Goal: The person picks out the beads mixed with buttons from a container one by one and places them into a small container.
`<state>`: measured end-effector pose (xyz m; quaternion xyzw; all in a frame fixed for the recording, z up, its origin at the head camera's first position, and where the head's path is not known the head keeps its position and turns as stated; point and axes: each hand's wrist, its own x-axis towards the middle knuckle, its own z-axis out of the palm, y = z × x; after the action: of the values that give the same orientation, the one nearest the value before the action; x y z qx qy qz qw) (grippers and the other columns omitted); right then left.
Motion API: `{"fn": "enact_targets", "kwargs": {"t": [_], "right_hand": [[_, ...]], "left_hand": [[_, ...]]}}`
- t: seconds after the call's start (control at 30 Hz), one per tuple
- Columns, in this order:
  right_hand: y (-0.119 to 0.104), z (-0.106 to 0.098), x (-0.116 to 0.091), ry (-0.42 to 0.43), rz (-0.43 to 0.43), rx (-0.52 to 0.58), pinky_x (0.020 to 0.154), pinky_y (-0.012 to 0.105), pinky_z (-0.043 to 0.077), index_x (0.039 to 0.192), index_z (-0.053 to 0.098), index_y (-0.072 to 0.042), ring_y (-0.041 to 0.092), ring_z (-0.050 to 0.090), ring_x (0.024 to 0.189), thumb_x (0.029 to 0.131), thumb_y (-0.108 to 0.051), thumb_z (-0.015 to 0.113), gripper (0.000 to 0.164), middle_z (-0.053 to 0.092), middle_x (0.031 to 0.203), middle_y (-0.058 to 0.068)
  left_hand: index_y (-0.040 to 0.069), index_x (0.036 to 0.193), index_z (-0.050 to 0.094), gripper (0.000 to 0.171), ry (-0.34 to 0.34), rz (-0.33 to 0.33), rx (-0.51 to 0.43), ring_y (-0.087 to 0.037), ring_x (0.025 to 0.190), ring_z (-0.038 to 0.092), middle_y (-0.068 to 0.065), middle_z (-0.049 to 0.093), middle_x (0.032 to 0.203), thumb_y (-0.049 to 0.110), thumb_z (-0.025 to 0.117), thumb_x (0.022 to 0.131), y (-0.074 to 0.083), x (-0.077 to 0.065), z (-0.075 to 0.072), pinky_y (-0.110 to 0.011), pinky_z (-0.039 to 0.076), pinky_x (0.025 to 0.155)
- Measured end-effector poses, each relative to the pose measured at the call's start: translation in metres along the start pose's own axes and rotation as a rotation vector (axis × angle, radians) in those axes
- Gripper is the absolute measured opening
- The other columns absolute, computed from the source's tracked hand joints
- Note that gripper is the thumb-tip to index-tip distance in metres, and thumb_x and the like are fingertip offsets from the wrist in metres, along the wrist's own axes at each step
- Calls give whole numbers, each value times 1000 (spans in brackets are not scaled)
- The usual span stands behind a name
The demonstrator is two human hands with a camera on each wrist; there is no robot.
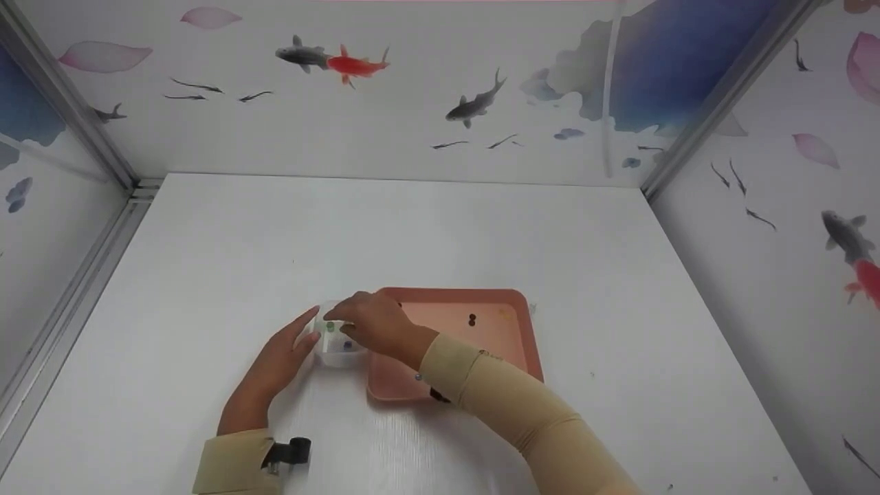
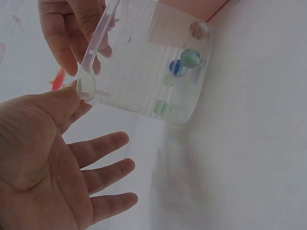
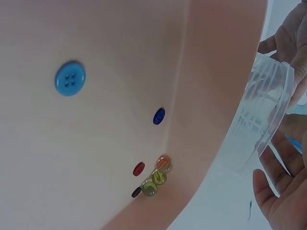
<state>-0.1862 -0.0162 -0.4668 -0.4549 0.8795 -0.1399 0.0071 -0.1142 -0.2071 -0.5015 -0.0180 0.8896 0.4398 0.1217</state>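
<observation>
A clear plastic container (image 1: 340, 359) stands against the left side of the pink tray (image 1: 537, 350). My left hand (image 1: 275, 364) pinches its rim between thumb and index finger, the other fingers spread, as the left wrist view shows. Inside lie several glass marbles, among them a teal one (image 2: 190, 58), a blue one (image 2: 176, 68), a brown-and-white one (image 2: 199, 30) and a green-swirled one (image 2: 160, 107). Over the container's mouth hangs my right hand (image 1: 378, 323), its fingers pointing down and loosely bent, thumb apart from the index finger, no item visible between them.
On the tray are a light blue button (image 3: 70, 78), a dark blue button (image 3: 159, 116), a red button (image 3: 138, 168) and a black button (image 3: 136, 192). Several marbles (image 3: 158, 177) cluster at its wall. Two dark pieces (image 1: 472, 320) lie farther right. Printed walls enclose the white table (image 1: 412, 234).
</observation>
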Motion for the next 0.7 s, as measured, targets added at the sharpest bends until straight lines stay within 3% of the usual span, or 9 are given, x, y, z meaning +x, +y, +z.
{"fn": "enact_targets", "kwargs": {"t": [0.27,0.7], "right_hand": [[2,0,-3,78,-74,-23,97,24,48,126,66,-19,13,59,118,92,-16,68,35,65,125,-1],[11,-2,-10,182,-114,-121,105,39,43,139,53,-18,21,45,134,96,-39,60,48,52,142,4]], "left_hand": [[14,154,25,55,5,12,-7,-43,143,18,-19,25,157,33,40,105,-1,0,0,-59,16,115],[14,154,25,54,9,21,1,-43,144,18,-20,24,157,33,39,105,-3,0,1,-59,16,115]]}}
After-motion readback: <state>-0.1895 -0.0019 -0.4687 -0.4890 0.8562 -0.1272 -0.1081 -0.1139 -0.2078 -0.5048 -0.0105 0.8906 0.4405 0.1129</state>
